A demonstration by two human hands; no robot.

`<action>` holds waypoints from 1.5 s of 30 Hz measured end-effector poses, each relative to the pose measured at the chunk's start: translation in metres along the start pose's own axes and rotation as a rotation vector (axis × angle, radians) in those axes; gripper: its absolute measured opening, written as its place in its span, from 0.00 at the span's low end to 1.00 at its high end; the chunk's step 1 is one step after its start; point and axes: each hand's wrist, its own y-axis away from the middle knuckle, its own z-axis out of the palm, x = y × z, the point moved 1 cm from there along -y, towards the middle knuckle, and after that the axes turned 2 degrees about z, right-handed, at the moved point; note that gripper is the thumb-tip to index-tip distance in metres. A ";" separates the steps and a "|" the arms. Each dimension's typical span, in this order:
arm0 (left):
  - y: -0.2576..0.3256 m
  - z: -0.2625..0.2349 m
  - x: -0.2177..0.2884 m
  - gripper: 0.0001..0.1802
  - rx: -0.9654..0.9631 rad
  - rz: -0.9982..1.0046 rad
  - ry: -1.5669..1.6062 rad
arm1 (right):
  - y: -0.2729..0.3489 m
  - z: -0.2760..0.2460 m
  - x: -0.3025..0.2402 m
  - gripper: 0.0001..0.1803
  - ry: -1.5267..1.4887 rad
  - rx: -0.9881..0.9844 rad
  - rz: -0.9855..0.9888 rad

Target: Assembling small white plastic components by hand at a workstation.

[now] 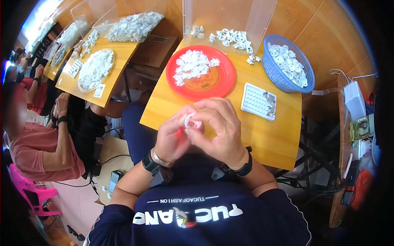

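Close to my body, above the table's near edge, both hands meet around a small round white plastic part [192, 121] with a reddish glow on its inside. My left hand [174, 133] grips it from the left, fingers curled. My right hand [221, 129] pinches its right side between thumb and fingers. Just beyond the hands is a red round plate [225, 78] with a heap of small white plastic pieces [193, 65] on it. Right of the plate, a white tray with rows of small pits [252, 100] holds small metallic discs along its right side.
A blue basket [273, 71] of round white parts stands at the table's far right. More white parts [236, 39] lie by a clear plastic bin [230, 20] at the back. To my left, a person in a pink shirt [53, 147] sits at another table [108, 78] with similar parts.
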 end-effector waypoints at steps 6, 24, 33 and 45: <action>0.001 -0.002 -0.003 0.12 0.008 -0.025 0.034 | 0.000 -0.001 0.001 0.15 0.037 -0.018 -0.012; 0.000 -0.006 -0.001 0.15 -0.014 0.002 0.069 | 0.007 0.001 0.003 0.21 -0.237 -0.029 0.105; 0.001 -0.006 -0.002 0.15 -0.019 0.020 0.078 | 0.009 0.002 0.002 0.20 -0.244 -0.043 0.097; 0.001 -0.010 -0.003 0.16 -0.088 0.013 0.082 | 0.010 0.002 0.002 0.19 -0.253 -0.038 0.113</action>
